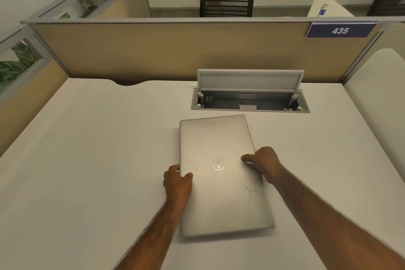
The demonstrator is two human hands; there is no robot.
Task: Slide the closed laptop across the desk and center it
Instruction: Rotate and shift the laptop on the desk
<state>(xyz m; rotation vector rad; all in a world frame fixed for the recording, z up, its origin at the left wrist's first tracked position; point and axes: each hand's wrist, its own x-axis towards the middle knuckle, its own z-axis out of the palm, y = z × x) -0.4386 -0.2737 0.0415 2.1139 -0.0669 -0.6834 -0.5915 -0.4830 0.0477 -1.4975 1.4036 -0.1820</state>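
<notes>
A closed silver laptop (221, 199) lies flat on the white desk (87, 160), turned so its long sides run away from me, with a round logo on the lid. My left hand (176, 178) grips its left long edge, thumb on the lid. My right hand (264, 163) holds the right long edge, fingers curled onto the lid. The laptop sits roughly in the middle of the desk, just in front of the cable box.
An open cable box (249, 101) with a raised grey lid is set into the desk behind the laptop. A tan partition (175, 50) with a blue sign "435" (339, 30) closes the back. A notch (128, 83) cuts the desk's far edge. Partitions stand left and right.
</notes>
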